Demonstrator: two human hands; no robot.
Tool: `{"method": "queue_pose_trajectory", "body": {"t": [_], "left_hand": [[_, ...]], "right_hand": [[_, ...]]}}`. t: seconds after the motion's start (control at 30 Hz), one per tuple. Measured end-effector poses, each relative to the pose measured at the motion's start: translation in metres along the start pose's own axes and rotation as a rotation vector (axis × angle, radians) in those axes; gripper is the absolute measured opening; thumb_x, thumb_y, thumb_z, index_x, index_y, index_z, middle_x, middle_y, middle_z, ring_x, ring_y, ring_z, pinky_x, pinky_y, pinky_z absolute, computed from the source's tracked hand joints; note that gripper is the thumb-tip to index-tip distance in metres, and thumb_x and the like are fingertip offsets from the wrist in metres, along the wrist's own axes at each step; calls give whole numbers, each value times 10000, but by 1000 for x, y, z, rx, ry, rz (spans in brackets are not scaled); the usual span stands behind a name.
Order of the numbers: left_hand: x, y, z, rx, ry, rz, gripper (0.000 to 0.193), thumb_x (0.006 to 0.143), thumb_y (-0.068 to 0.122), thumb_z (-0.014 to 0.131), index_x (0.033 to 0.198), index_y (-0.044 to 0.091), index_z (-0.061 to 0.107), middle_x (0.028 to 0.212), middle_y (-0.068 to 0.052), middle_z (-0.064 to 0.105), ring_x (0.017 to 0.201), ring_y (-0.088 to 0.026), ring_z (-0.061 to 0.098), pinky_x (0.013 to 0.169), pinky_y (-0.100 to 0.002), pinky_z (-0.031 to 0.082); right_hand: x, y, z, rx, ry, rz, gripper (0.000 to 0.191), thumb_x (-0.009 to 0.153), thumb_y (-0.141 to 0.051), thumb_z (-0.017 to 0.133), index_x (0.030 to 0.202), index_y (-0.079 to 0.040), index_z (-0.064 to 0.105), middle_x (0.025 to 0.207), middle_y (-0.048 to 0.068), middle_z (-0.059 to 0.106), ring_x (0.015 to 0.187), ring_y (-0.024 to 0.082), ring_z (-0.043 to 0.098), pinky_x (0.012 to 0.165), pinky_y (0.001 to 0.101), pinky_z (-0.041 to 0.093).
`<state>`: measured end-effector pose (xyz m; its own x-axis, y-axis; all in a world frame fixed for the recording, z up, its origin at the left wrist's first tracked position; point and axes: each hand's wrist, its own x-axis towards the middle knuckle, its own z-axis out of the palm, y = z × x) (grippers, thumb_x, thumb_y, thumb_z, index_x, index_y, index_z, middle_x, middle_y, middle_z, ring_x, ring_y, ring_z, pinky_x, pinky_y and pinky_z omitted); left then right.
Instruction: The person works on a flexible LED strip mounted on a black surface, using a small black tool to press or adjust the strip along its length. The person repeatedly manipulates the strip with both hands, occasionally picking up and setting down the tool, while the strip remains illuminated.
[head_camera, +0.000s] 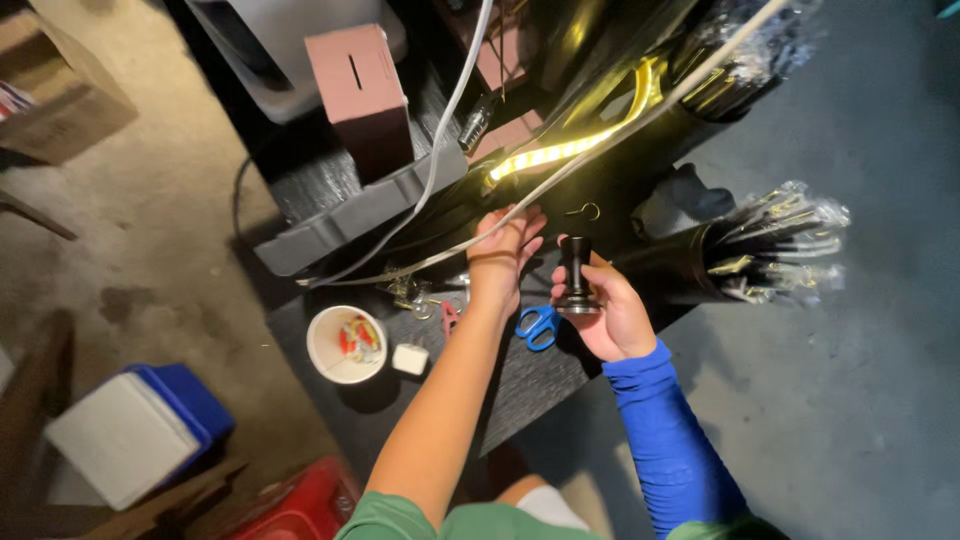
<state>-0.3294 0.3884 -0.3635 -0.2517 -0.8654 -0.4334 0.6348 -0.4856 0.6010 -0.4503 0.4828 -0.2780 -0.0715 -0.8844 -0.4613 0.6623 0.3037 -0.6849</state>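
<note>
My right hand (610, 315), in a blue sleeve, grips a small black cylindrical part with a round flared base (576, 275), held upright above a dark table (520, 390). My bare left hand (505, 245) reaches forward with fingers apart, touching a pale cord (600, 140) that runs diagonally across the table, close to a lit yellow light strip (545, 158). Blue-handled scissors (538, 325) lie on the table between my two hands. A small metal hook (585, 211) sits just beyond my fingers.
A white cup with small coloured pieces (347, 343) and a small white block (410, 358) stand at the table's left. A maroon box with a slot (360, 85) and a grey tray (355, 215) lie farther back. Black tubes wrapped in clear film (770, 250) lie at right. A blue-and-white cooler (140, 430) is on the floor.
</note>
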Motion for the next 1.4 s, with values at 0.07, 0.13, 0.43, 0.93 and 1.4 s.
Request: {"method": "queue_pose_trajectory", "body": {"t": [0.07,0.13,0.43,0.93,1.4], "left_hand": [[21,-5,-2,21,38,5,233,978,120,584,1203,59,581,1174,-61,704,1037,-176,721,746,-284,581],[37,-15,-6,33,93,2,239,969,117,583,1205,78,583,1115,-45,700,975,-175,720,675,-292,577],[66,-37,-17,215,139,155,212,1028,138,545,1176,3,612,936,-118,753,752,-196,741,571,-285,590],[77,-46,-33,41,74,146,244,986,184,657,1164,22,616,1023,-115,683,824,-245,745,699,-352,613],[77,-43,-34,143,134,161,220,975,250,711,1041,39,712,865,-33,687,673,-90,569,608,-256,469]], "right_hand": [[9,3,-14,-125,-5,-57,311,971,-158,587,1249,-19,586,1006,118,706,856,189,687,768,342,573],[16,7,-25,-302,9,-145,273,1009,-125,594,1241,17,601,1051,136,709,876,171,674,768,321,554],[13,2,-27,-137,-12,-92,301,1004,-152,569,1267,-7,596,935,132,695,813,191,707,825,404,635],[54,12,-18,-1104,155,-409,289,891,-49,743,1159,-18,638,810,30,732,678,67,623,617,232,496],[50,7,13,-1241,124,-722,337,876,-84,784,1148,-46,589,859,77,736,748,129,708,659,282,547]]}}
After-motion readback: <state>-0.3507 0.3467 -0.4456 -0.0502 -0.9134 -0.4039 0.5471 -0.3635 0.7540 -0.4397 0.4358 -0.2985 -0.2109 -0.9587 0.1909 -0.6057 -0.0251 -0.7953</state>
